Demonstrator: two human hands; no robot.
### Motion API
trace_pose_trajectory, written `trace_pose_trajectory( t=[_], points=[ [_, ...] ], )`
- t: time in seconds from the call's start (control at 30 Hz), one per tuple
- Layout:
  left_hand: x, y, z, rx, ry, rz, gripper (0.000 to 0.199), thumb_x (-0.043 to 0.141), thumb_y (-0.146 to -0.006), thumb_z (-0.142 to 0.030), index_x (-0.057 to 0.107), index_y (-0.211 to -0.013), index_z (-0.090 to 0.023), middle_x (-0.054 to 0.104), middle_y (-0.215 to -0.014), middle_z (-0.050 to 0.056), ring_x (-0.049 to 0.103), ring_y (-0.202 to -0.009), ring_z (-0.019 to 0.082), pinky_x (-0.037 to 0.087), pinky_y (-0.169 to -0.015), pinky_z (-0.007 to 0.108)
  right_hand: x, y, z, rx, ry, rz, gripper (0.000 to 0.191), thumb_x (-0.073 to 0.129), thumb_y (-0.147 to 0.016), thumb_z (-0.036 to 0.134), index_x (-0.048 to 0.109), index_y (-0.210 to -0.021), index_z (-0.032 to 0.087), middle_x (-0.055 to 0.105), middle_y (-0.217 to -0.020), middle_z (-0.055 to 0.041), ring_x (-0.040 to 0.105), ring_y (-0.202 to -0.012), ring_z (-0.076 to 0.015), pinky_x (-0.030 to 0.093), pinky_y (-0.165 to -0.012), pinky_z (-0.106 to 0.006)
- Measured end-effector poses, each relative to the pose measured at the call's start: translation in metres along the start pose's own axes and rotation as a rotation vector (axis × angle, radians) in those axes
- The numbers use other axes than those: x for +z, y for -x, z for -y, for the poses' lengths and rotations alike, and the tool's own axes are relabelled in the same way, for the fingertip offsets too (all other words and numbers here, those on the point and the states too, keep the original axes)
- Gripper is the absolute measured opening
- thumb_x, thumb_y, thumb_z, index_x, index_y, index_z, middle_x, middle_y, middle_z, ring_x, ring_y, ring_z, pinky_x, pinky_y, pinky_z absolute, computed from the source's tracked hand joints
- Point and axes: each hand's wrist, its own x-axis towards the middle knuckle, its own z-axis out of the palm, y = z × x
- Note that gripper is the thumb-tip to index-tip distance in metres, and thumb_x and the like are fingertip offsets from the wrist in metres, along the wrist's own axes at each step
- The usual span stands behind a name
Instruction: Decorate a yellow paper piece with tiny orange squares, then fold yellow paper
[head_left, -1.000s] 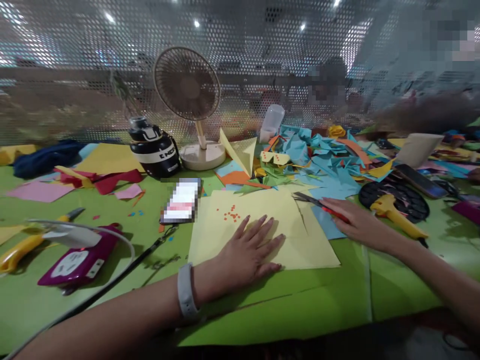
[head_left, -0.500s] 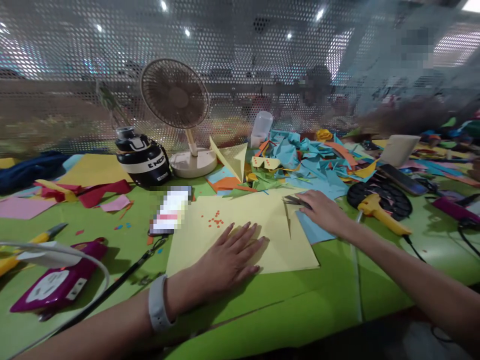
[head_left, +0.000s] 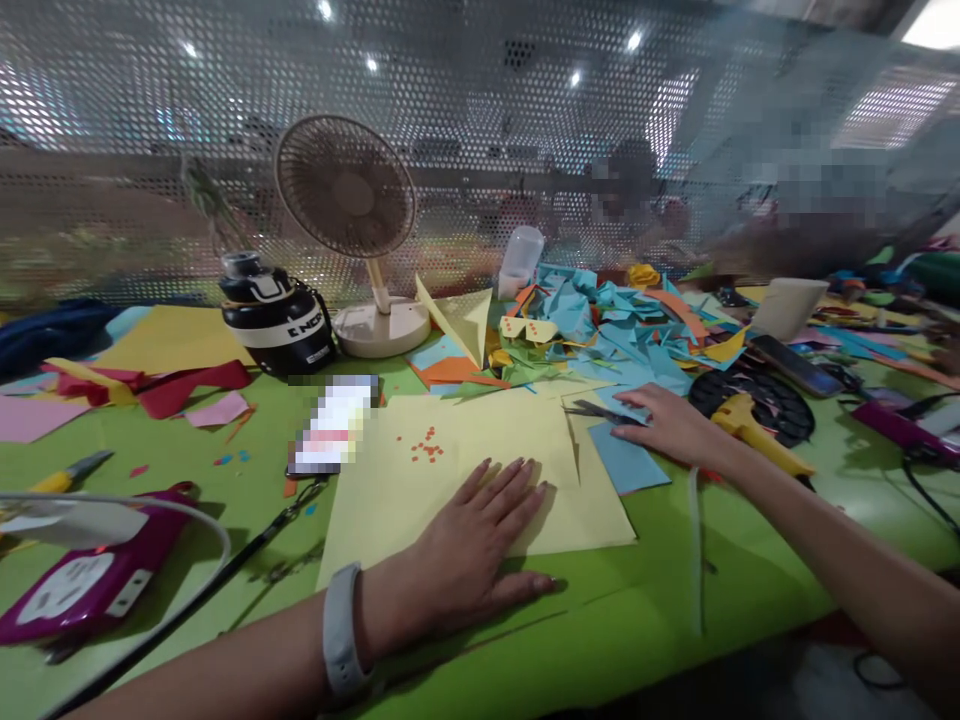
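Observation:
My left hand (head_left: 472, 545) lies flat with its fingers stretched out on a pale yellow sheet (head_left: 367, 510); its thumb reaches past the near edge onto the green table. Several tiny orange-red paper bits (head_left: 429, 447) sit on the sheet's left part. Near the upper right of the sheet, my right hand (head_left: 671, 425) has thumb and fingers apart around the handles of dark scissors (head_left: 596, 410), whose blades point left. A narrow dark gap runs down the yellow paper just below the blade tips. Blue paper (head_left: 626, 460) shows beneath my right hand.
Behind the sheet is a heap of blue paper scraps (head_left: 630, 320). A fan (head_left: 382, 325), a black bottle (head_left: 277, 325) and a phone (head_left: 334, 430) stand or lie left. A yellow glue gun (head_left: 757, 430) rests right, a purple power strip (head_left: 105, 570) at the near left.
My left hand has slid slightly right and nearer, its thumb spreading away. My right thumb and fingers have parted around the scissors. The view has shifted a little.

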Motion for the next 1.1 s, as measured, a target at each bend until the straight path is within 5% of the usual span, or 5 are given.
trace_pose_trajectory(
  t=[0.2, 0.37, 0.6, 0.8, 1.1],
  points=[
    [-0.002, 0.0, -0.001, -0.033, -0.008, 0.038, 0.082, 0.025, -0.087, -0.067, 0.012, -0.148, -0.013, 0.008, -0.154, 0.015, 0.006, -0.141, 0.029, 0.009, -0.114, 0.049, -0.005, 0.011, -0.005, 0.069, -0.023, 0.036, 0.029, 0.058, -0.077, 0.043, 0.066, -0.091, 0.019, 0.065, -0.086, -0.0088, 0.062, -0.08, -0.0256, 0.047, -0.069, -0.034],
    [0.004, 0.001, 0.003, -0.02, -0.04, 0.029, 0.08, 0.024, -0.089, -0.066, 0.008, -0.148, -0.014, 0.006, -0.154, 0.014, 0.005, -0.142, 0.028, 0.007, -0.114, 0.047, -0.015, 0.016, 0.005, 0.086, -0.081, 0.013, 0.032, 0.053, -0.081, 0.042, 0.066, -0.096, 0.017, 0.064, -0.094, -0.0101, 0.062, -0.083, -0.0239, 0.048, -0.074, -0.033],
    [0.008, 0.002, 0.004, -0.005, -0.063, -0.004, 0.081, 0.026, -0.089, -0.064, 0.005, -0.148, -0.014, 0.007, -0.154, 0.014, 0.007, -0.142, 0.026, 0.005, -0.115, 0.045, 0.001, 0.03, 0.023, -0.154, -0.099, -0.024, 0.021, 0.053, -0.085, 0.031, 0.065, -0.095, 0.018, 0.061, -0.098, -0.0114, 0.057, -0.095, -0.0253, 0.045, -0.085, -0.038],
    [0.007, 0.003, 0.003, -0.048, -0.102, -0.028, 0.082, 0.027, -0.088, -0.066, 0.008, -0.148, -0.015, 0.008, -0.154, 0.013, 0.005, -0.141, 0.029, 0.004, -0.114, 0.05, 0.004, 0.028, 0.021, -0.194, -0.101, 0.021, 0.021, 0.056, -0.085, 0.028, 0.066, -0.101, 0.017, 0.063, -0.095, -0.0115, 0.058, -0.094, -0.0264, 0.044, -0.083, -0.038],
    [0.005, 0.003, 0.001, -0.087, -0.106, 0.019, 0.084, 0.023, -0.087, -0.069, 0.013, -0.148, -0.012, 0.01, -0.154, 0.013, 0.006, -0.141, 0.027, 0.009, -0.115, 0.048, -0.003, 0.037, 0.012, -0.265, -0.176, 0.139, 0.04, 0.058, -0.083, 0.047, 0.062, -0.111, 0.019, 0.06, -0.104, -0.0111, 0.054, -0.098, -0.0263, 0.042, -0.084, -0.038]
  ],
)
